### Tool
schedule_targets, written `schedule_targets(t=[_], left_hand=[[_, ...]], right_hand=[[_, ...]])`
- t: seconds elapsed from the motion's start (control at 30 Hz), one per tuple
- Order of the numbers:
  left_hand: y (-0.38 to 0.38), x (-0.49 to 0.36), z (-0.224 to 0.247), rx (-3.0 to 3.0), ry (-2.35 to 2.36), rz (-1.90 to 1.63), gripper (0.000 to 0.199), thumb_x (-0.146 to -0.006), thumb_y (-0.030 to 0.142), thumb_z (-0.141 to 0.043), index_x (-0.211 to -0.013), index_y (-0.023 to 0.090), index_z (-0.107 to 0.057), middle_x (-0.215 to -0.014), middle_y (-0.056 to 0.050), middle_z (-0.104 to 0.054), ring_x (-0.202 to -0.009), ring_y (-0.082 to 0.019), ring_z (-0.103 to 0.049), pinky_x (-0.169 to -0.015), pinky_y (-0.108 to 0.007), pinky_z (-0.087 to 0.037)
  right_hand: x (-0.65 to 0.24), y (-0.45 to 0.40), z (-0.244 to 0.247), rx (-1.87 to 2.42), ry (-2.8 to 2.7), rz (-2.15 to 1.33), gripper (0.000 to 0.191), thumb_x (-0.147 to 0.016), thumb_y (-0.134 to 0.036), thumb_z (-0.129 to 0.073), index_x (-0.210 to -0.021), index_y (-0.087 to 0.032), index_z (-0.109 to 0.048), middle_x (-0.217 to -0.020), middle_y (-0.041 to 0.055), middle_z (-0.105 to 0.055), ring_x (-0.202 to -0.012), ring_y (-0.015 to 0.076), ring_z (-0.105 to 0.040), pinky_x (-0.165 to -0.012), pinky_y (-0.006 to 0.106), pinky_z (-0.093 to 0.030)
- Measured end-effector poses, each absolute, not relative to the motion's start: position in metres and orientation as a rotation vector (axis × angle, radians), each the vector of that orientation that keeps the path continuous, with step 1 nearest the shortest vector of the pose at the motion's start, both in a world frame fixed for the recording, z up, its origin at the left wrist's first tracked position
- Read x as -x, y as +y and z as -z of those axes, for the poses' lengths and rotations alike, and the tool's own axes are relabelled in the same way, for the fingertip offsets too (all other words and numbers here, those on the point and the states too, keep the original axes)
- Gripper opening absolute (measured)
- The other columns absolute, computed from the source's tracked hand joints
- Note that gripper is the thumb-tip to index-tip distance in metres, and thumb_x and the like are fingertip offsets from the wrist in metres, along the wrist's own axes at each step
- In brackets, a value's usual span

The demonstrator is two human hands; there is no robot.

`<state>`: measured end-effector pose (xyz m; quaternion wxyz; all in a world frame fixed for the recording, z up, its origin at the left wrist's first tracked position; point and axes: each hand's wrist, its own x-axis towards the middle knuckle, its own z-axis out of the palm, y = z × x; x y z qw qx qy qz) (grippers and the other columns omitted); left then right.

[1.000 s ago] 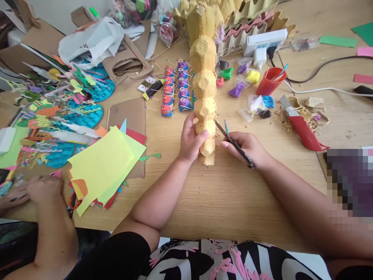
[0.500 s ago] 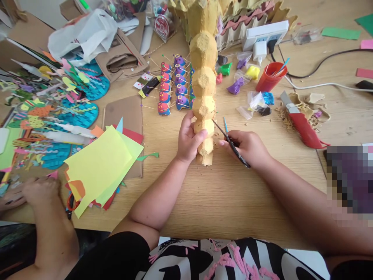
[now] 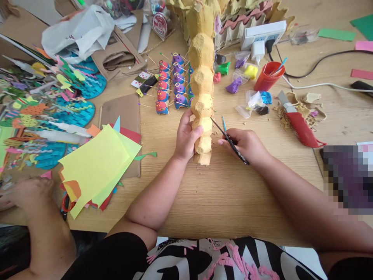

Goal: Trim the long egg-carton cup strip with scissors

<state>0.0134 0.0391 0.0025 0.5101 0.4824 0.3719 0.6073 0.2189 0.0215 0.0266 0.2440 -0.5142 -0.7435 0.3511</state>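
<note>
1 yellow egg-carton strip (image 3: 203, 87) is gripped near its closer end by the left hand (image 3: 185, 138), over the table (image 3: 180, 212). Scissors (image 3: 234, 146) are held in the right hand (image 3: 249, 146), tips at the strip's right edge. No severing is seen there; cutting is judged unfinished, the remainder unclear.

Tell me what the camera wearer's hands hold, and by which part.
The left hand holds the yellow bumpy strip near its closest end; the right hand holds the dark scissors by the handles.

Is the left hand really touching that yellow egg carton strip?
Touching: the head view shows the left hand gripping the yellow carton strip, thumb lying over its front.
</note>
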Motion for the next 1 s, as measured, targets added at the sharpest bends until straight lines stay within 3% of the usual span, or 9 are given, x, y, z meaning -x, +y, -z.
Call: schedule_targets(t=[0.17,0.37,0.5,0.77,0.83,1.0], left_hand=[[0.040,-0.013,-0.005,-1.135,0.877,-1.480,0.055,-0.083,0.060,-0.080,-0.128,0.032,-0.066,-0.135,-0.005,-0.071,-0.128,-0.033,-0.068,-0.087,-0.039,-0.061],[0.046,-0.010,-0.009,-1.035,0.816,-1.460,0.051,-0.080,0.061,-0.082,-0.122,0.035,-0.071,-0.126,-0.001,-0.073,-0.130,-0.031,-0.065,-0.095,-0.041,-0.056],[0.050,-0.009,-0.011,-0.963,0.769,-1.461,0.044,-0.085,0.067,-0.072,-0.115,0.036,-0.071,-0.119,-0.002,-0.075,-0.130,-0.028,-0.062,-0.098,-0.041,-0.053],[0.046,-0.005,-0.016,-0.906,0.822,-1.269,0.060,-0.079,0.082,-0.066,-0.117,0.036,-0.068,-0.114,-0.005,-0.076,-0.108,-0.029,-0.071,-0.076,-0.039,-0.054],[0.047,-0.002,-0.018,-0.865,0.840,-1.219,0.060,-0.082,0.086,-0.059,-0.112,0.035,-0.070,-0.104,-0.005,-0.077,-0.102,-0.030,-0.074,-0.073,-0.040,-0.055],[0.049,0.007,-0.018,-0.768,0.876,-1.145,0.055,-0.084,0.081,-0.062,-0.098,0.029,-0.072,-0.082,-0.008,-0.077,-0.090,-0.034,-0.077,-0.072,-0.045,-0.058]], right_hand=[[-0.218,0.023,-0.027,1.414,-2.026,-0.963,0.059,-0.091,-0.077,-0.056,-0.071,-0.022,-0.054,-0.060,-0.0025,-0.047,-0.057,0.0127,-0.039,-0.059,0.030,-0.027],[-0.220,0.023,-0.029,1.392,-2.034,-0.999,0.057,-0.090,-0.075,-0.060,-0.070,-0.022,-0.053,-0.060,-0.0031,-0.046,-0.058,0.0126,-0.041,-0.059,0.029,-0.027],[-0.222,0.022,-0.028,1.354,-2.024,-1.055,0.057,-0.088,-0.075,-0.063,-0.073,-0.021,-0.057,-0.062,-0.0028,-0.048,-0.060,0.0128,-0.041,-0.058,0.029,-0.027],[-0.227,0.026,-0.034,1.267,-1.854,-1.234,0.061,-0.084,-0.080,-0.065,-0.073,-0.020,-0.059,-0.063,-0.0036,-0.043,-0.060,0.0124,-0.038,-0.057,0.029,-0.030],[-0.228,0.027,-0.034,1.233,-1.866,-1.276,0.061,-0.083,-0.080,-0.067,-0.074,-0.020,-0.060,-0.063,-0.0032,-0.045,-0.060,0.0125,-0.040,-0.057,0.029,-0.031],[-0.231,0.029,-0.031,1.152,-1.915,-1.316,0.061,-0.082,-0.079,-0.069,-0.075,-0.019,-0.062,-0.064,-0.0026,-0.048,-0.060,0.0121,-0.041,-0.056,0.028,-0.031]])
